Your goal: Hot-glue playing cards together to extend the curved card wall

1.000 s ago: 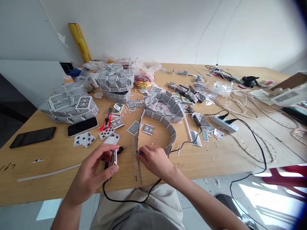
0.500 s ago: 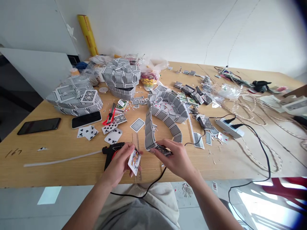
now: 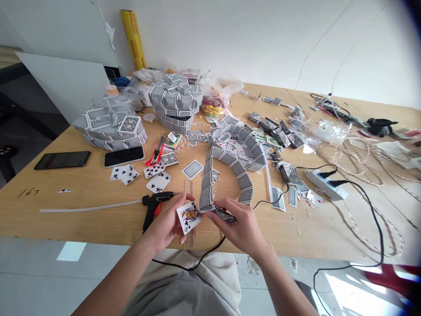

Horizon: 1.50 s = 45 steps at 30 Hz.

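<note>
My left hand (image 3: 171,226) is closed on a playing card (image 3: 190,217), a queen of clubs with its face toward me. The card's right edge is close to the end of a curved strip of folded playing cards (image 3: 206,184); whether they touch I cannot tell. My right hand (image 3: 241,221) pinches that strip at its near end, fingers wrapped over it. The strip arcs away from me and round to the right. Just left of my left hand lies a black glue gun (image 3: 153,206) with a red trigger. A clear ruler (image 3: 188,237) lies partly under my left hand.
Behind the strip stands an open card-built box (image 3: 251,153). Two lidded card boxes (image 3: 176,98) (image 3: 110,127) are at back left. Two phones (image 3: 62,159) (image 3: 124,156), a red cutter knife (image 3: 156,153), loose cards (image 3: 192,169) and a power strip (image 3: 325,184) with cables lie around.
My left hand has turned the queen card more face-on and brought it right, closer to the strip's end. My right hand keeps its hold. The view has shifted slightly.
</note>
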Motion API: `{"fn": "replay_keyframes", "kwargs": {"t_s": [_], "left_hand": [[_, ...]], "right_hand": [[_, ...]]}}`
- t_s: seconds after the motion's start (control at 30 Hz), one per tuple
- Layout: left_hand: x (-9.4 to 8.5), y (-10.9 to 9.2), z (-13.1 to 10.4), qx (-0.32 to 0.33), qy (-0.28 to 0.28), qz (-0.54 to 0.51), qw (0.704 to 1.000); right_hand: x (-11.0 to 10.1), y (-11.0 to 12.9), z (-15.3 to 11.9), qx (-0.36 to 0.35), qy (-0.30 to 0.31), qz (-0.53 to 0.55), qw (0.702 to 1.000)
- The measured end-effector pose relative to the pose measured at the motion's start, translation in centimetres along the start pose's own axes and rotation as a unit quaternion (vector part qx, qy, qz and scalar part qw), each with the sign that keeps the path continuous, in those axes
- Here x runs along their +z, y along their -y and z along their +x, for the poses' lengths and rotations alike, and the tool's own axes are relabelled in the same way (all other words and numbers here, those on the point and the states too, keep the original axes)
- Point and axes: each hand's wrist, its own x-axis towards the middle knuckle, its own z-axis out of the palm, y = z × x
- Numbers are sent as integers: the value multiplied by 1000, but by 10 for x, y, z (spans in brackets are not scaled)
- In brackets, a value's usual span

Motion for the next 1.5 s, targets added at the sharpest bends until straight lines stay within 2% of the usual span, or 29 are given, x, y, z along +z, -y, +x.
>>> {"fn": "replay_keyframes", "kwargs": {"t_s": [0.17,0.3,0.47,0.67,0.87,1.03,1.37,1.5], "left_hand": [[-7,-3,-13,24,19,8,999],[-3,-2,-20,52,1,59,997],[3,2,-19,64,-6,109,992],[1,4,-15,95,-16,189,977],[0,-1,-15,83,-13,224,971],[7,-4,-13,73,-9,218,973],[12,-10,-3,42,9,207,977],[13,-11,2,62,28,239,969]], "right_hand": [[1,-3,-6,9,12,5,1000],[4,-6,-9,-5,20,20,1000],[5,-5,-9,-9,22,22,999],[-4,-5,-9,-14,14,28,999],[-13,-3,-8,-26,-13,17,999],[-13,-7,-13,12,-46,43,998],[-17,-11,-14,-21,-29,39,999],[-18,-14,-17,-28,-29,42,998]]}}
